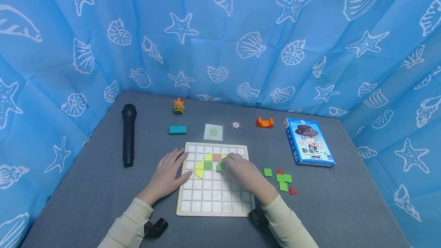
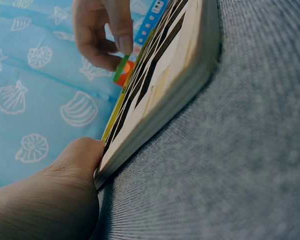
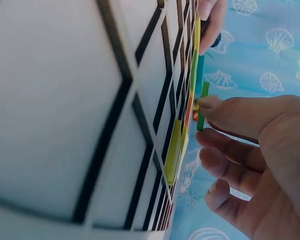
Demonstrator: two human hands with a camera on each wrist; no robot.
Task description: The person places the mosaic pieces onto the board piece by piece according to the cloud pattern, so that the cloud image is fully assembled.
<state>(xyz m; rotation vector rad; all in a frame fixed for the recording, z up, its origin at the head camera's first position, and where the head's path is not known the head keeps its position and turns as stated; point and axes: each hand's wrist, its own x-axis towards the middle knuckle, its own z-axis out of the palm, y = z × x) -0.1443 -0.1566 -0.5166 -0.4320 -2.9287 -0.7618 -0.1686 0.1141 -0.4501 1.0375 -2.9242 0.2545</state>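
- The right hand (image 1: 241, 173) pinches a green square tile (image 1: 219, 166) between thumb and fingertip, just above the gridded wooden board (image 1: 213, 202), near its upper middle cells.
- On the board, at 9 o'clock from that tile, lie a yellow half-circle (image 1: 199, 169), a second green square (image 1: 208, 165) and an orange-brown square (image 1: 216, 157).
- The left hand (image 1: 169, 175) rests flat with fingers spread, touching the board's left edge.
- At 3 o'clock from the board, loose green and red pieces (image 1: 284, 181) lie on the grey table (image 1: 344, 209).
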